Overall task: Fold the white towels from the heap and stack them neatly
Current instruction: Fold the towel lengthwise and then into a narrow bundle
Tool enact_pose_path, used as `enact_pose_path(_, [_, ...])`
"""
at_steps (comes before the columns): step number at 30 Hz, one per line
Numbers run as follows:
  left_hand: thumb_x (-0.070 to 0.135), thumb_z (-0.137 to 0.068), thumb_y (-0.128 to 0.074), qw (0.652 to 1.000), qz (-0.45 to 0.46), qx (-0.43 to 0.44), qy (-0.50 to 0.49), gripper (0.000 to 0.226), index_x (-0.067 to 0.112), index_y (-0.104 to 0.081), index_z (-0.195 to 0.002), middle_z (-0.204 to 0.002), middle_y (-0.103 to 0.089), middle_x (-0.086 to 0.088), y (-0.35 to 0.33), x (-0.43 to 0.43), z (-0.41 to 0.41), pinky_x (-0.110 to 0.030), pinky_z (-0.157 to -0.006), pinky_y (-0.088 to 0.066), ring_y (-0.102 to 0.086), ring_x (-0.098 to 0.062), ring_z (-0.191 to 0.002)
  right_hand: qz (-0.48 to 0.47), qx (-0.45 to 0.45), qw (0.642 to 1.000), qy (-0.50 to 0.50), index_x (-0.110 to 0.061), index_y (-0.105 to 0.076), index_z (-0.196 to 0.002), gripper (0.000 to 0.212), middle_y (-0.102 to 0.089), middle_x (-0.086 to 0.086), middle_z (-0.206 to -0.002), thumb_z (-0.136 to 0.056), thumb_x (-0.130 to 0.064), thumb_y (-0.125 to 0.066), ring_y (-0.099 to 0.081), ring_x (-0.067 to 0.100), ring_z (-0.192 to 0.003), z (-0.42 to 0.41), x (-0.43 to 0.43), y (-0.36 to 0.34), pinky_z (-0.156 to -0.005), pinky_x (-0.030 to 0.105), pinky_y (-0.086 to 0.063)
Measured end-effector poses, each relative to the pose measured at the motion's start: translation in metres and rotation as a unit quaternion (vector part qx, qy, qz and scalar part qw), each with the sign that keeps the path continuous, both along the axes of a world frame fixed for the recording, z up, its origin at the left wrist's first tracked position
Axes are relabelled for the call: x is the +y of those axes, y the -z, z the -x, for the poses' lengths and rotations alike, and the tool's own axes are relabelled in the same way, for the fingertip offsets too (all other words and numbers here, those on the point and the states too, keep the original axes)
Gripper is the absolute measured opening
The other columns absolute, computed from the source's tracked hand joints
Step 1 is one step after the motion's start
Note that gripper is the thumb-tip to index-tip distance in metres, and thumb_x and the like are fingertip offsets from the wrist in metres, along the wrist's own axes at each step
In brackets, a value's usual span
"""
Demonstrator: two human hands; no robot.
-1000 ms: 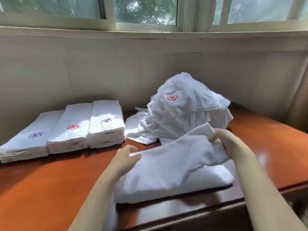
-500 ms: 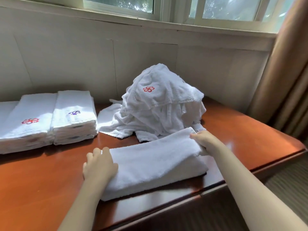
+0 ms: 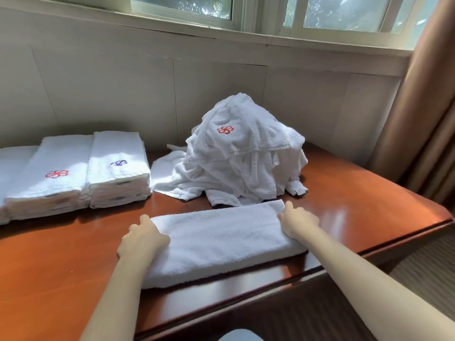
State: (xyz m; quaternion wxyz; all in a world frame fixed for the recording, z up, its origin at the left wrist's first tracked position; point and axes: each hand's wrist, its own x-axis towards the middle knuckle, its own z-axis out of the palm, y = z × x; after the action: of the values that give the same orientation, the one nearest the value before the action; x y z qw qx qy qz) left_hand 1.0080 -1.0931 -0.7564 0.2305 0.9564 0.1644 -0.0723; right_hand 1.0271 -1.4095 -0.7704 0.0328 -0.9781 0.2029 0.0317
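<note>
- Near the front edge of a reddish-brown wooden table (image 3: 61, 267), directly before the person, lies one white towel (image 3: 221, 239) folded into a thick, long band with a fluffy looped surface and no emblem showing.
- Its long axis runs left to right, slanted so that the left end sits closer to the person and the right end points toward the back of the table.
- The left hand (image 3: 144, 238) rests palm down on the left end, fingers fairly straight and gripping nothing.
- The right hand (image 3: 298, 222) lies flat on the right end in the same way, fingers stretched toward the back.
- Just behind the towel stands a tall heap (image 3: 243, 156) of crumpled white towels, a red flower emblem on its top layer.
- To the left, well apart from the hands, folded stacks sit side by side: one with a purple emblem (image 3: 118, 168), one with a red emblem (image 3: 54, 178).
- A brown curtain (image 3: 423, 107) hangs at the right, below a window (image 3: 339, 11).
</note>
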Motion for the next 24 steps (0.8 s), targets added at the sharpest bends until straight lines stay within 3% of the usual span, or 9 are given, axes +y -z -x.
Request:
enact_pose_path(3, [0.016, -0.089, -0.047, 1.000, 0.005, 0.011, 0.002, 0.050, 0.009, -0.027, -0.134, -0.127, -0.046, -0.019, -0.002, 0.006, -0.001, -0.044, -0.095, -0.044, -0.047, -0.039, -0.116, 0.029, -0.033, 0.999, -0.022, -0.014, -0.032, -0.128, 0.033, -0.044, 0.014, -0.121, -0.095, -0.011, -0.031, -0.055, 0.038, -0.107, 0.005, 0.010, 0.005, -0.074, 0.038, -0.042])
enact_pose_path(7, [0.013, -0.089, -0.043, 1.000, 0.013, 0.004, 0.011, 0.056, 0.010, -0.021, -0.140, -0.128, -0.046, -0.019, 0.002, 0.008, 0.000, -0.045, -0.095, -0.044, -0.048, -0.040, -0.115, -0.036, -0.100, 0.994, -0.039, -0.011, -0.035, -0.110, 0.022, -0.053, 0.016, -0.112, -0.090, -0.003, -0.028, -0.054, 0.036, -0.101, 0.012, 0.008, 0.010, -0.072, 0.037, -0.040])
enact_pose_path(12, [0.023, -0.089, -0.049, 0.999, 0.053, 0.011, 0.002, 0.066, 0.009, -0.017, -0.145, -0.128, -0.048, -0.015, 0.004, 0.022, 0.000, -0.042, -0.094, -0.046, -0.051, -0.036, -0.111, -0.093, -0.193, 0.977, 0.005, -0.019, -0.034, -0.133, 0.052, -0.061, 0.013, -0.114, -0.086, 0.001, -0.035, -0.057, 0.033, -0.100, 0.009, 0.002, 0.002, -0.070, 0.034, -0.037])
enact_pose_path(15, [0.030, -0.090, -0.050, 0.997, 0.075, 0.035, 0.003, 0.069, 0.006, -0.017, -0.145, -0.124, -0.050, -0.011, 0.001, 0.032, 0.003, -0.034, -0.083, -0.046, -0.053, -0.031, -0.107, -0.157, -0.206, 0.966, 0.019, -0.022, -0.039, -0.132, 0.049, -0.061, 0.014, -0.115, -0.088, -0.001, -0.036, -0.056, 0.033, -0.102, 0.002, -0.001, 0.001, -0.072, 0.035, -0.037])
enact_pose_path(18, [0.028, -0.090, -0.049, 0.996, 0.081, 0.036, 0.016, 0.069, 0.006, -0.016, -0.146, -0.117, -0.053, -0.010, 0.002, 0.037, 0.005, -0.031, -0.071, -0.042, -0.055, -0.028, -0.101, -0.240, -0.204, 0.949, -0.004, -0.015, -0.049, -0.127, 0.038, -0.059, 0.013, -0.125, -0.093, -0.003, -0.037, -0.052, 0.031, -0.115, -0.005, -0.006, 0.001, -0.085, 0.034, -0.038])
enact_pose_path(21, [0.026, -0.090, -0.050, 0.995, 0.095, 0.021, 0.024, 0.067, 0.008, -0.018, -0.146, -0.123, -0.052, -0.011, 0.005, 0.041, 0.005, -0.031, -0.075, -0.043, -0.054, -0.027, -0.100, -0.176, -0.117, 0.977, -0.026, -0.012, -0.052, -0.122, 0.028, -0.057, 0.012, -0.127, -0.097, -0.013, -0.040, -0.050, 0.030, -0.118, -0.005, -0.013, 0.006, -0.090, 0.033, -0.039])
enact_pose_path(24, [0.028, -0.087, -0.055, 0.988, 0.153, 0.014, 0.016, 0.063, 0.008, -0.029, -0.141, -0.122, -0.055, -0.011, 0.011, 0.046, 0.006, -0.034, -0.083, -0.050, -0.057, -0.027, -0.103, -0.008, -0.053, 0.998, -0.028, -0.014, -0.044, -0.118, 0.022, -0.050, 0.012, -0.122, -0.096, -0.017, -0.039, -0.050, 0.033, -0.109, 0.004, -0.006, 0.004, -0.081, 0.038, -0.042])
